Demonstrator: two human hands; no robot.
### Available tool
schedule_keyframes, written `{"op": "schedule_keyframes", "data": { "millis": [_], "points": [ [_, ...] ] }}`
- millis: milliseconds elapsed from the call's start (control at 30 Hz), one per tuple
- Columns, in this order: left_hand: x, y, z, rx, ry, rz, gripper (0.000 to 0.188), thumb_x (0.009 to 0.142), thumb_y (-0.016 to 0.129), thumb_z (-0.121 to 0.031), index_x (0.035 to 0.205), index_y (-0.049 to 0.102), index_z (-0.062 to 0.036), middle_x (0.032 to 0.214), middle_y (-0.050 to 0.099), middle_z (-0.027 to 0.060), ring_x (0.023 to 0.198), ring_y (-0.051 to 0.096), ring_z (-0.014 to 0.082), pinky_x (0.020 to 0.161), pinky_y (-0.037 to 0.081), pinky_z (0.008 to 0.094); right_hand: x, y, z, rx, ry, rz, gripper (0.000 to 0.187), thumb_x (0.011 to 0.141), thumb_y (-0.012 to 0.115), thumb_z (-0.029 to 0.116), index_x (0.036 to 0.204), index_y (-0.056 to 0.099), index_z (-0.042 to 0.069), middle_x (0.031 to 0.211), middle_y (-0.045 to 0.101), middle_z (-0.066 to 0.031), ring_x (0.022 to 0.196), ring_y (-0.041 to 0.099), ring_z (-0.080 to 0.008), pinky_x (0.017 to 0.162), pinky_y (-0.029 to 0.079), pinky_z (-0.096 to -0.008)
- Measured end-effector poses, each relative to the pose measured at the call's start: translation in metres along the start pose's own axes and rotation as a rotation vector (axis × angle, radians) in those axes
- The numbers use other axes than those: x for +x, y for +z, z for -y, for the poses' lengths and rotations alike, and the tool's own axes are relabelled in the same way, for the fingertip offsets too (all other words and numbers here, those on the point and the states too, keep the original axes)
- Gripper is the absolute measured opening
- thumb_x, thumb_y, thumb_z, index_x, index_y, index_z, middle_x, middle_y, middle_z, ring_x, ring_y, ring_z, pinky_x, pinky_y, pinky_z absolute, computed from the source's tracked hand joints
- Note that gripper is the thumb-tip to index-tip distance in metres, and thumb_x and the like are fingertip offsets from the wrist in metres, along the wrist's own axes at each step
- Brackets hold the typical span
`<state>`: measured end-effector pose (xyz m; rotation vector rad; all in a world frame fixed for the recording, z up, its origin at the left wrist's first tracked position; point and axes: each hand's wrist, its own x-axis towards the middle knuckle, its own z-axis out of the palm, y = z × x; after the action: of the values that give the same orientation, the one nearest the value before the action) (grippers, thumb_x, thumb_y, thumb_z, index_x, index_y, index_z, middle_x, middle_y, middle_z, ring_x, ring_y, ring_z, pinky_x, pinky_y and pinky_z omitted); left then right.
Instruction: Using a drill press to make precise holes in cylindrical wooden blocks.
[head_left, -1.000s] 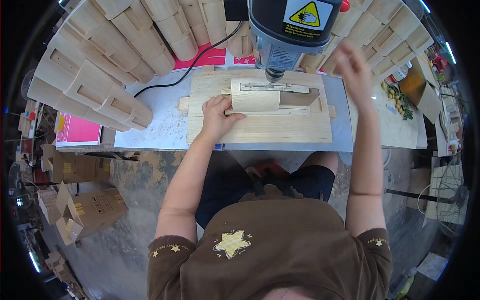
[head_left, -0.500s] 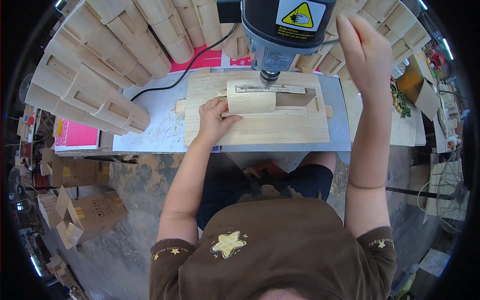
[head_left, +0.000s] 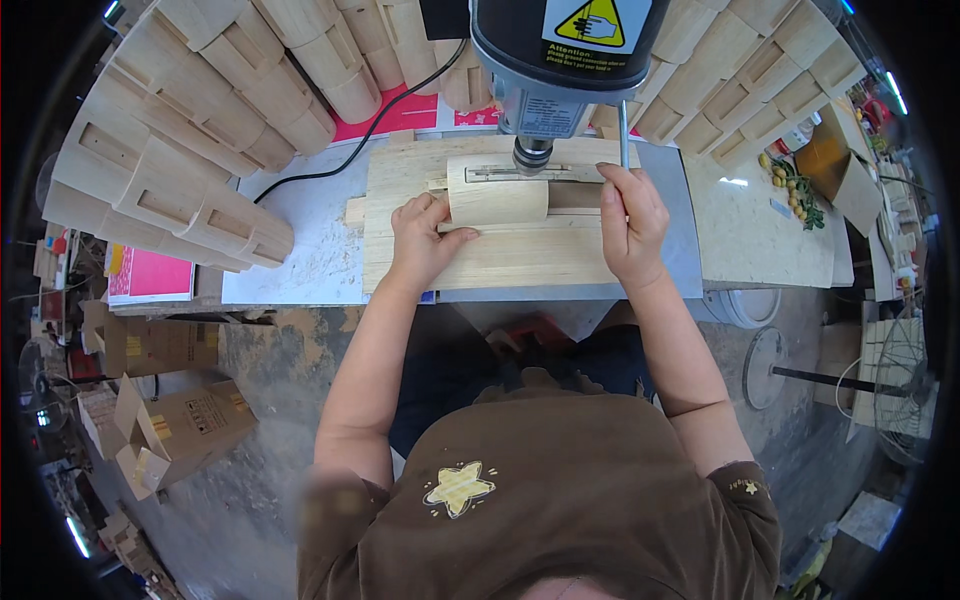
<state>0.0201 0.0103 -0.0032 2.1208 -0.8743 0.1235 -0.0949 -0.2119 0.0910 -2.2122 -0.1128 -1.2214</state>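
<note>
A pale, curved wooden block (head_left: 497, 203) with a narrow slot in its top lies on a flat wooden board (head_left: 520, 265). The fingers and thumb of my left hand (head_left: 424, 240) are closed on the block's left end. Over the block's slot hangs the chuck (head_left: 532, 155) of a blue and black drill press (head_left: 555, 75). The chuck hides the bit's tip, so I cannot tell whether it touches the wood. My right hand (head_left: 635, 225) is closed around the low end of the drill press's metal lever (head_left: 624, 140), to the right of the block.
Tall stacks of curved wooden blocks (head_left: 165, 170) stand at the left, with more stacks (head_left: 760, 75) at the back right. A black cable (head_left: 375, 120) crosses the bench behind the board. Cardboard boxes (head_left: 195, 430) sit on the floor at left; a white bucket (head_left: 750, 307) is under the bench.
My right hand has come down and left, from high beside the drill press to near the board, swinging the lever downward. The chuck appears slightly lower. My left hand stays on the block.
</note>
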Motion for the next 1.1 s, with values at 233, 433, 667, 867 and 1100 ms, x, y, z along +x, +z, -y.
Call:
{"op": "schedule_keyframes", "data": {
  "millis": [233,433,667,867,1100],
  "points": [
    [-0.004,0.003,-0.013,0.120,0.011,-0.055,0.034,0.060,0.079,-0.022,0.090,0.065,-0.0125,0.071,0.052,-0.0011,0.076,0.050,0.0182,0.081,0.027,0.0358,0.079,-0.040,0.039,-0.111,-0.007,-0.035,0.014,0.085,0.055,0.010,0.074,0.057,0.000,0.057,0.045,-0.0073,0.053,0.045,-0.0161,0.051,0.036,-0.0282],
    [0.008,0.026,-0.035,0.093,-0.001,-0.046,0.033,0.062,0.078,-0.024,0.090,0.065,-0.0129,0.071,0.052,-0.0015,0.077,0.050,0.0179,0.082,0.025,0.0362,0.186,-0.015,-0.012,-0.754,0.396,0.267,0.040,0.088,0.047,0.032,0.074,0.059,-0.004,0.066,0.058,-0.0189,0.064,0.057,-0.0207,0.062,0.044,-0.0354],
    [0.006,0.026,-0.033,0.110,0.011,-0.032,0.033,0.063,0.077,-0.025,0.090,0.066,-0.0131,0.072,0.053,-0.0011,0.079,0.050,0.0182,0.083,0.025,0.0364,0.145,-0.040,0.026,-0.116,0.007,-0.004,0.028,0.090,0.050,0.022,0.077,0.056,-0.002,0.059,0.045,-0.0039,0.058,0.041,-0.0094,0.056,0.035,-0.0235],
    [0.004,0.025,-0.025,0.130,0.028,-0.014,0.051,0.062,0.078,-0.029,0.108,0.063,-0.0143,0.074,0.054,-0.0004,0.080,0.052,0.0195,0.081,0.027,0.0390,0.053,-0.039,0.047,-0.085,0.036,0.027,0.008,0.080,0.057,0.006,0.075,0.061,0.002,0.054,0.049,-0.0090,0.048,0.051,-0.0220,0.048,0.038,-0.0324],
    [0.008,0.026,-0.028,0.118,0.021,0.002,0.048,0.061,0.078,-0.029,0.104,0.064,-0.0131,0.074,0.054,-0.0002,0.078,0.052,0.0199,0.080,0.027,0.0390,-0.006,0.002,-0.006,-0.067,-0.102,-0.054,0.018,0.076,0.058,0.002,0.094,0.060,0.002,0.071,0.055,-0.0083,0.062,0.051,-0.0244,0.059,0.036,-0.0347]
  ]
}}
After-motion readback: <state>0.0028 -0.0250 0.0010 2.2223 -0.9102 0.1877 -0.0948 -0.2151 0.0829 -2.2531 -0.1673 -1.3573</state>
